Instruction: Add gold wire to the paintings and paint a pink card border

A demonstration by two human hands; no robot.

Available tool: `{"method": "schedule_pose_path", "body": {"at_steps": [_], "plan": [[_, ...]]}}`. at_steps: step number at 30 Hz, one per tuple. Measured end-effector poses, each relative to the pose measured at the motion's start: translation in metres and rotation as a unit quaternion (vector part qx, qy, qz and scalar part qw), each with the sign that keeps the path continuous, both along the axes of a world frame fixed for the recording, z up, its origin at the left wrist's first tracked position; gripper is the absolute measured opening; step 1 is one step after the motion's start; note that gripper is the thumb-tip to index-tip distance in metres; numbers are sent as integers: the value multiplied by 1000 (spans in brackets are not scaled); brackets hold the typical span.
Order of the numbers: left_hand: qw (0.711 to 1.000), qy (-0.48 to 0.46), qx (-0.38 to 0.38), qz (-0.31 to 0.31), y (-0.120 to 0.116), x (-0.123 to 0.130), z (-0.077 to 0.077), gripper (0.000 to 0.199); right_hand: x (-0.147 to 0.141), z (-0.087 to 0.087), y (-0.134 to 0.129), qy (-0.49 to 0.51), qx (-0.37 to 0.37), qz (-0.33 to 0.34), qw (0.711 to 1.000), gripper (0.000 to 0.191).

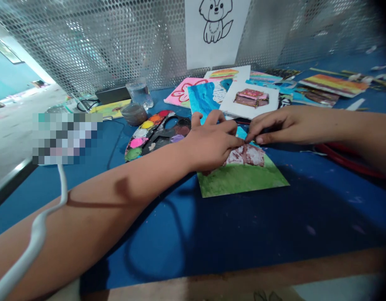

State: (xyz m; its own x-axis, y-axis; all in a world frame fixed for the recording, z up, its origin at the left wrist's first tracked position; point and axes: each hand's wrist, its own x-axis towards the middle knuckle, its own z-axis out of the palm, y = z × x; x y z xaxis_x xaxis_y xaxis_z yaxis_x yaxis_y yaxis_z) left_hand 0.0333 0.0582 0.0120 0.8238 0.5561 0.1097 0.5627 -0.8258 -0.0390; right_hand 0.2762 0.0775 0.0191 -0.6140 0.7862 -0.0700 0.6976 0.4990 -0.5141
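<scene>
A small painting [243, 179] with a green lower part, a brown-and-white patch and some blue lies on the blue table [167, 234]. My left hand [211, 138] rests over its left and upper part, palm down, fingers apart, the index finger on the patch. At the painting's upper right edge is my right hand [274, 125], its thumb and fingers drawn together. Whatever those fingertips may hold is too small to make out. Left of my left hand sits a paint palette [138, 142] with several colours.
Behind the palette stand a cup of murky water [134, 114] and a clear cup [141, 95]. Several painted cards [249, 100] lie at the back. A dog drawing [215, 50] hangs on the perforated metal screen [117, 46]. A white cable [39, 230] crosses the left foreground.
</scene>
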Motion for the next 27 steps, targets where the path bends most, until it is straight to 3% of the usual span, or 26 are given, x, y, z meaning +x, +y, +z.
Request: {"method": "schedule_pose_path", "body": {"at_steps": [10,27], "plan": [[1000,-1,3,0,1,-1,-2,42,-2,-2,2,4,-19,16,1000,37],[1000,9,7,1,1,-1,-1,41,-4,-7,-3,-39,20,1,999,39]]}}
